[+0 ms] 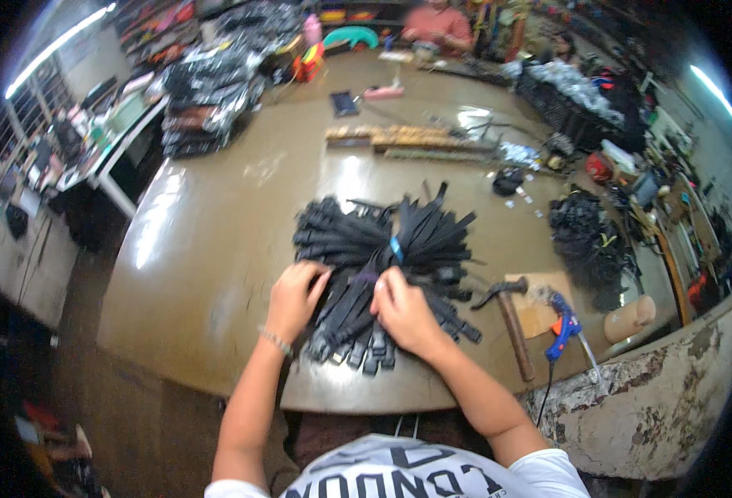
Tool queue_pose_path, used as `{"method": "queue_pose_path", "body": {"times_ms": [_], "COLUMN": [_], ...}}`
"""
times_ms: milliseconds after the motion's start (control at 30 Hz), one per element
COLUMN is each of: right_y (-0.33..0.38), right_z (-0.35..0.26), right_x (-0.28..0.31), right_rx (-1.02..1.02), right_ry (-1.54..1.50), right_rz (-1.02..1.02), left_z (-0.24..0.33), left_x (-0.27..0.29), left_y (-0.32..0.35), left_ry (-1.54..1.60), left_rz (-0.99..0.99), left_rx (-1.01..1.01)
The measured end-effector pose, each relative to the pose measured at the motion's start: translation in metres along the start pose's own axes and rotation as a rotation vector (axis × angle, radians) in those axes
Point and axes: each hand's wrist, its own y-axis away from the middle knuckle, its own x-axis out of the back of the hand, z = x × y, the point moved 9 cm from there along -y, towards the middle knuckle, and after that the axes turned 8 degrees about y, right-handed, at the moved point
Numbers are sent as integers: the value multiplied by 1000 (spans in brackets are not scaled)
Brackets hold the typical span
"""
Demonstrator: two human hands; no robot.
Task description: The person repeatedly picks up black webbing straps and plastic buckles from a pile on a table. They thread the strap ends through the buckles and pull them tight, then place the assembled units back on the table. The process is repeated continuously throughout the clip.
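A large bundle of black straps (345, 232) lies fanned out on the table in front of me. A blue band (396, 247) sits at its gathered middle. Black plastic buckles (372, 358) show at the strap ends nearest me. My left hand (296, 295) is at the bundle's left edge, thumb and forefinger apart, its fingertips against the straps. Closer to the middle, my right hand (403, 311) has its thumb and fingers pinched together on a strap below the blue band. The strap's exact grip point is partly hidden by the fingers.
Right of the bundle lie a hammer (515, 328), a blue glue gun (563, 328) with a cord and a tan roll (629, 319). Wooden strips (411, 139) lie farther back. Another black strap pile (590, 236) is at right, plastic-wrapped stacks (212, 104) at far left. A person (438, 29) sits across the table.
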Motion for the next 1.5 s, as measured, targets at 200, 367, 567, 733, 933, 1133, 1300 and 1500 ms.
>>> {"method": "queue_pose_path", "body": {"times_ms": [200, 367, 567, 733, 933, 1133, 1300, 1500], "right_y": [-23, -74, -61, -56, -53, -53, -62, -61], "right_z": [-30, 9, 18, 9, 1, 1, 28, 26], "right_x": [-4, -40, -39, -37, -39, -42, -40, -41], "right_rx": [111, -114, 5, 48, 181, 189, -58, -49], "right_ry": [-137, -346, -108, -20, -14, -5, -519, -562], "right_rz": [-24, 24, 192, 166, 204, 122, 142, 143], "left_z": [-19, -29, -38, -37, -40, -46, -74, -40], "left_x": [3, -7, -11, -10, -11, -3, 108, 39], "left_y": [2, 11, 16, 15, 18, 18, 43, 21], "left_ry": [183, 107, 26, 10, -16, -90, -608, -266], "left_rz": [106, 153, 149, 160, 160, 177, 349, 4], "left_rx": [206, 237, 237, 287, 266, 366, 830, 164]}}
